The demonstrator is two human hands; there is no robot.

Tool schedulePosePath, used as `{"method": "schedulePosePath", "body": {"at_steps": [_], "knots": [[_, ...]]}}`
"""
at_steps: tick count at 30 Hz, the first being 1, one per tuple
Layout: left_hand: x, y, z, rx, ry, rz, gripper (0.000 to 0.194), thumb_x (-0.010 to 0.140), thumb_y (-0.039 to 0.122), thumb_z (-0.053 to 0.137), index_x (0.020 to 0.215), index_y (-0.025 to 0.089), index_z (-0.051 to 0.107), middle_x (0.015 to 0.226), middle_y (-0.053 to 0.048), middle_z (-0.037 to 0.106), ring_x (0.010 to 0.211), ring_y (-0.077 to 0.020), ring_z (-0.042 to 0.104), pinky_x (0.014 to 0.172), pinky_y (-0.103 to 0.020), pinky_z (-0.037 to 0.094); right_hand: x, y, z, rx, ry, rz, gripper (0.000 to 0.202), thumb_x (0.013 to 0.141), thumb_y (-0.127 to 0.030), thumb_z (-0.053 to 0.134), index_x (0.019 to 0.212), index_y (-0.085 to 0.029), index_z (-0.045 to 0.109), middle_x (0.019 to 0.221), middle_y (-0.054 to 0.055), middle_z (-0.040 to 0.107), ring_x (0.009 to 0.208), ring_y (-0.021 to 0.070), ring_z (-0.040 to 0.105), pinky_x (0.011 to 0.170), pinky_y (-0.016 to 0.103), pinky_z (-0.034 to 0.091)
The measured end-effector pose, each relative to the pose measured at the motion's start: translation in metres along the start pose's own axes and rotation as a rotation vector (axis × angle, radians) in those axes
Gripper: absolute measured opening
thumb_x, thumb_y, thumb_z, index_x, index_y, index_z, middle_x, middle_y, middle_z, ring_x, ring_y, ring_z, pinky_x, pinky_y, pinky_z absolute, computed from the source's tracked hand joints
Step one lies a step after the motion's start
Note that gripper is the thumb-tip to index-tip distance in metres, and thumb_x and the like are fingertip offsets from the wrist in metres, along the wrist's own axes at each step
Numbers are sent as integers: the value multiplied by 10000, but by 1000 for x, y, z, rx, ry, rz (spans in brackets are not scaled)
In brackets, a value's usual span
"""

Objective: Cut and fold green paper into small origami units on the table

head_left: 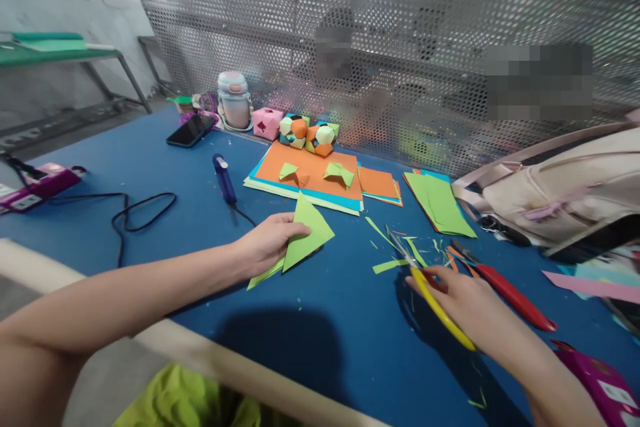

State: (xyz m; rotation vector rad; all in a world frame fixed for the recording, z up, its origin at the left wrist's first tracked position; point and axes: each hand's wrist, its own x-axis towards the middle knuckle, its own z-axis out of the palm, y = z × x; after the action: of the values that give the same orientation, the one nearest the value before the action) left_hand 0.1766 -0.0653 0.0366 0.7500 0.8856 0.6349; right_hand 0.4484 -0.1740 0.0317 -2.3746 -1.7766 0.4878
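Note:
My left hand (273, 240) pinches a folded piece of green paper (311, 233), thumb on top, low over the blue table. Another green edge shows beneath that hand. My right hand (453, 290) is closed on yellow-handled scissors (440, 313), whose blades point away from me toward thin green paper scraps (391, 266). Just beyond the left hand lies a stack of coloured sheets (310, 167), orange on top, bearing small folded green pieces (340, 174). To the right of the scissors rests a red-handled tool (517, 297), its kind unclear.
Folded paper balls (321, 139), a pink paper cube (267, 123) and a bottle (235, 100) line the perforated metal screen. A glue gun (225, 180) with a cord and a phone (191, 130) lie left. Green strips (440, 203) and a pale bag (555, 180) are right.

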Motion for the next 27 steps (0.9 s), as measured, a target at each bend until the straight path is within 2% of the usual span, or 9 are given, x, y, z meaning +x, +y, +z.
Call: {"method": "schedulePosePath", "body": {"at_steps": [2,5,9,13,16,18,21,24,27], "knots": [[3,-3,-2,2,-4,14,154,681,16,544,793,90,619,735,-82,694,611,-135,651,600,-221,531,6,8,-2,-95,65,11,391,796,-524,494,891,-187,667,672,91,703,686,298,670,572,319,433],[7,-7,-5,32,-46,61,271,629,2,526,875,102,581,804,-83,682,635,-145,650,594,-241,526,10,11,6,-203,107,-21,342,817,-470,494,953,-200,652,692,80,702,707,289,676,575,307,430],[4,-8,-3,65,-67,77,417,641,48,591,1043,127,513,847,-53,639,644,-125,616,599,-244,512,8,12,22,-332,151,-162,321,826,-319,501,1098,-200,623,869,102,704,771,262,665,586,295,424],[-3,-10,1,145,-42,79,857,611,110,730,1349,158,298,897,-42,614,664,-117,592,613,-245,495,0,5,18,-364,260,-195,317,837,-335,484,1071,-198,649,966,135,673,814,291,648,601,340,446],[-6,-15,2,216,-67,115,1050,554,134,793,1423,193,207,1007,-76,596,741,-141,595,654,-265,493,-4,-15,15,19,316,-248,301,846,-378,470,995,-198,659,927,110,681,812,255,637,677,362,484],[-7,-19,4,273,-65,156,1071,537,135,798,1433,194,214,1079,-96,574,784,-148,587,671,-260,484,-6,-35,20,373,217,-269,313,829,-433,509,967,-191,651,862,88,677,763,214,631,688,345,505],[-11,-22,7,383,-66,228,1024,565,122,752,1438,176,220,1083,-91,566,745,-132,563,626,-229,464,-7,-62,34,781,-7,-182,419,801,-501,544,1053,-171,597,831,67,653,724,192,631,565,308,520],[-18,-22,10,512,-122,304,962,615,122,690,1442,185,203,1062,-76,569,733,-131,553,601,-213,457,-6,-77,46,1015,-118,-123,497,749,-524,598,1061,-141,545,817,54,626,652,173,623,468,283,500],[-24,-23,12,602,-182,363,927,643,118,652,1447,174,194,1058,-73,578,804,-155,568,661,-219,471,-6,-82,50,1129,-228,-121,467,731,-511,630,990,-130,556,690,18,620,545,138,588,480,279,493]]}}
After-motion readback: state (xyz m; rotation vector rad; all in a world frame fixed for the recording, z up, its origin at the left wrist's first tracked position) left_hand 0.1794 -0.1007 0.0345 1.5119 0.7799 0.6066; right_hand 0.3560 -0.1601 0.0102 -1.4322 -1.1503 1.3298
